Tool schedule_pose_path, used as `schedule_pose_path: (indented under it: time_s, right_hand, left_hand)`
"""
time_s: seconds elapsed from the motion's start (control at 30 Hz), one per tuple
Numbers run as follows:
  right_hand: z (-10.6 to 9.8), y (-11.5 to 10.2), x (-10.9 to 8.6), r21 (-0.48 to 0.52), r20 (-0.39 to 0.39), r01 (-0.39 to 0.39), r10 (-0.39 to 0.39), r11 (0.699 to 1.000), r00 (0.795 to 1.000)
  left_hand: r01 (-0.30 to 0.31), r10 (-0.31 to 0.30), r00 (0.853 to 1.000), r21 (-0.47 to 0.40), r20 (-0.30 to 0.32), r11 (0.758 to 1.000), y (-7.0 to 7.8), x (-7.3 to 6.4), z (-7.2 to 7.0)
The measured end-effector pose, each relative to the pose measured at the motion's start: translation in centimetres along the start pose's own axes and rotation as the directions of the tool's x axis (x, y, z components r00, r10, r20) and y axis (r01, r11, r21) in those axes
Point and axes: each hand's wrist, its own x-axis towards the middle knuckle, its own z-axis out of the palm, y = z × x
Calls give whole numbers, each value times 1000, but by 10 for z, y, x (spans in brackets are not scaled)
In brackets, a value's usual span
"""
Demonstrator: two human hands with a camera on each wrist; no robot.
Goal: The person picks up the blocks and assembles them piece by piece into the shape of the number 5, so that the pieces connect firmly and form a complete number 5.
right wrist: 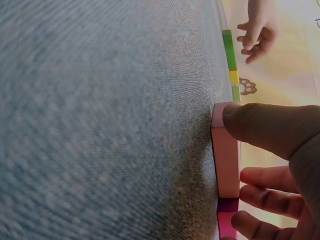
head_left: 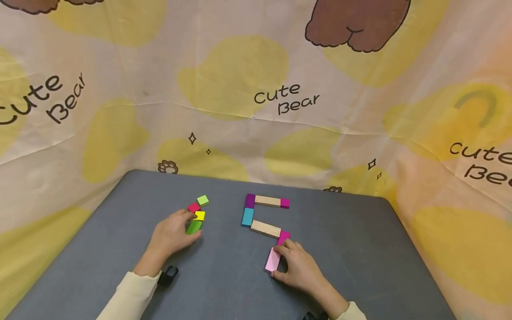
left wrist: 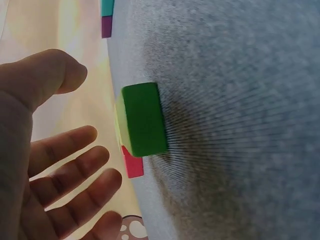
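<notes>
My right hand [head_left: 300,269] pinches a light pink block [head_left: 273,261] lengthwise, thumb at the near end and fingertips at the far end. That block lies on the table, its far end against a magenta block [head_left: 283,237]. Over on the left, my left hand [head_left: 172,233] hovers around a green block [head_left: 194,228] with thumb and fingers spread. In the left wrist view a gap shows between those fingers and the green block [left wrist: 145,119]. Beyond it sit a yellow block [head_left: 200,216], a red block [head_left: 194,207] and a light green block [head_left: 203,200].
A bent line of blocks runs across the grey table [head_left: 340,231]: a small magenta block [head_left: 285,203], a wooden block [head_left: 267,201], a purple block [head_left: 250,201], a blue block [head_left: 247,217] and another wooden block [head_left: 266,228]. A printed cloth [head_left: 224,80] hangs behind.
</notes>
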Motion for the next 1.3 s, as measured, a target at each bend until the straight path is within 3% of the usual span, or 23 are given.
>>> schedule_pose_path:
  time_s: [0.13,0.3,0.6,1.03,1.3]
  right_hand:
    - [1,0,-1,-1,7,-2,2,1000,1000]
    - [0,-1,-1,7,19,-6,6,1000,1000]
    - [0,3,0,47,-1,32,-32,998,999]
    - [-1,5,4,25,12,29,-29,999,999]
    - [0,5,6,23,10,25,-26,999,1000]
  left_hand:
    - [40,-40,999,8,18,999,0,-3,-1]
    - [135,-136,990,22,28,991,2,-5,-1]
    - [286,-284,957,-26,63,958,7,-7,3]
    - [354,-347,931,-43,116,934,10,-6,5]
    - [372,-363,924,-63,116,926,9,-6,6]
